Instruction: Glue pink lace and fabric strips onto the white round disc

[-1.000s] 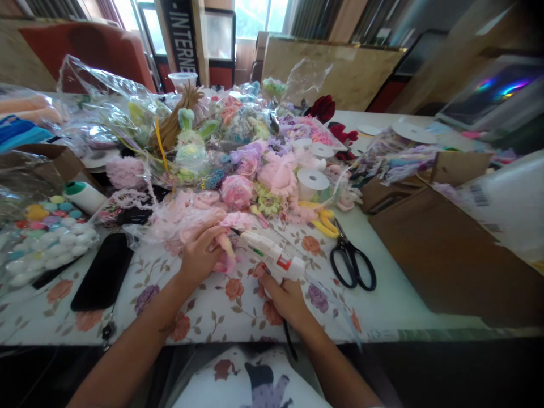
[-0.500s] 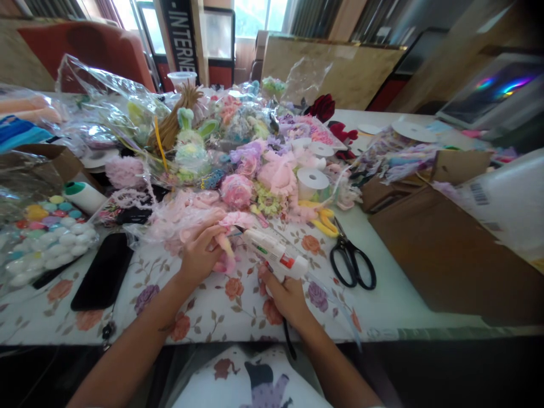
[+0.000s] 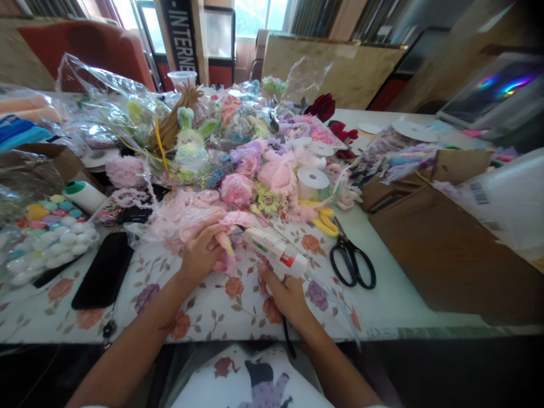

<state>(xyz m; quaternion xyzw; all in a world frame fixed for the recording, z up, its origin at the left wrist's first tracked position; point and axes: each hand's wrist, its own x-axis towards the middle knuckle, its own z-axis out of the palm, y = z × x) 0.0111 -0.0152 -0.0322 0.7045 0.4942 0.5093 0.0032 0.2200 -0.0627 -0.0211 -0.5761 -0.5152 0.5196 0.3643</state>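
Note:
Wrapped around its handle, my right hand [image 3: 287, 297] holds a white glue gun [image 3: 272, 249], whose dark nozzle points left. My left hand [image 3: 202, 252] is closed on a soft pink fabric piece [image 3: 229, 221] with a yellowish strip hanging down. The nozzle tip is close to the pink piece; whether they touch I cannot tell. Partly hidden behind my fingers are pink tulle and clear wrap [image 3: 182, 218]. Right of the glue gun lie black-handled scissors [image 3: 352, 258], beside a fuzzy yellow strip [image 3: 325, 222].
A black phone [image 3: 103, 272] and a bag of pompoms [image 3: 53, 241] lie at the left. Behind my hands rises a heap of flowers, yarn and plastic, with a white ribbon spool [image 3: 313, 180]. A cardboard box [image 3: 454, 249] stands at the right on the floral-covered table.
The glue gun's nozzle has shifted very slightly beside the pink fabric piece. Both hands keep their holds, and the rest stays in place.

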